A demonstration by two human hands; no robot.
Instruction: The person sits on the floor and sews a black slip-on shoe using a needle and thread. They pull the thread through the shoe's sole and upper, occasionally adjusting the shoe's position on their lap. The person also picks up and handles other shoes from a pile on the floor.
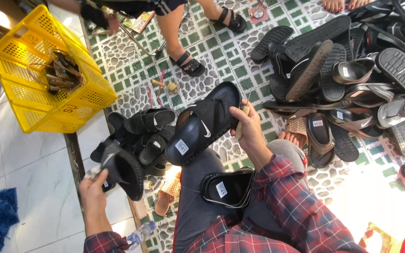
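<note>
On the person's lap, between the grey-trousered knees, lies a black slipper sole (227, 188) with a white sticker, resting loose and untouched. Just above it the right hand (248, 125) holds a black slide sandal (207, 122) by its edge, fingers closed round the rim near the heel, with what looks like a thin tool or needle pinched there too; that detail is too small to be sure of. The sandal hangs tilted over the knee, footbed up, a white sticker at its toe end. It looks like light moulded foam or rubber: bendy, matt, not slippery and not fragile, so a grip on the sole edge should hold it well, while the strap would flex if pulled. To the left, the left hand (93, 186) is clamped on a second black sandal (123, 169) over the white floor tile, thumb and fingers wrapped about its end. Just beyond lies a small heap of black sandals (147, 131). Further off stand a yellow plastic crate (43, 70) and, to the right, a large pile of dark sandals (352, 70). Another person's sandalled feet (191, 64) stand at the far edge.
</note>
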